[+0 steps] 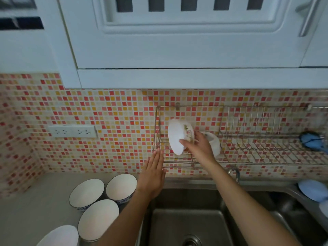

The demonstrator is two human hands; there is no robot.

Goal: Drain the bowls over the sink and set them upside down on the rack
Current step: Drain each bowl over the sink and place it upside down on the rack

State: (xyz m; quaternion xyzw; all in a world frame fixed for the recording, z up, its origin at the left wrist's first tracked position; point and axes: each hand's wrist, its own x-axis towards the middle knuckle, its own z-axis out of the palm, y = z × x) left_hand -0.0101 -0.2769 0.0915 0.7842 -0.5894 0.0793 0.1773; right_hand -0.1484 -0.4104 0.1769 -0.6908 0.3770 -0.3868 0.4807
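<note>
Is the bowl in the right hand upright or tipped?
Tipped: the bowl faces left on its side, gripped by the right hand above the rack.

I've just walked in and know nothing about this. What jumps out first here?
The right hand holds a white flowered bowl tipped on its side at the left end of the wire rack on the red and orange mosaic wall. The left hand hovers flat just below it. Four more bowls stand upright on the counter left of the steel sink.

A grey counter [26, 206] carries four upright white bowls [86, 193], while a wire rack [266, 151] holds an upturned bowl [213, 142].
</note>
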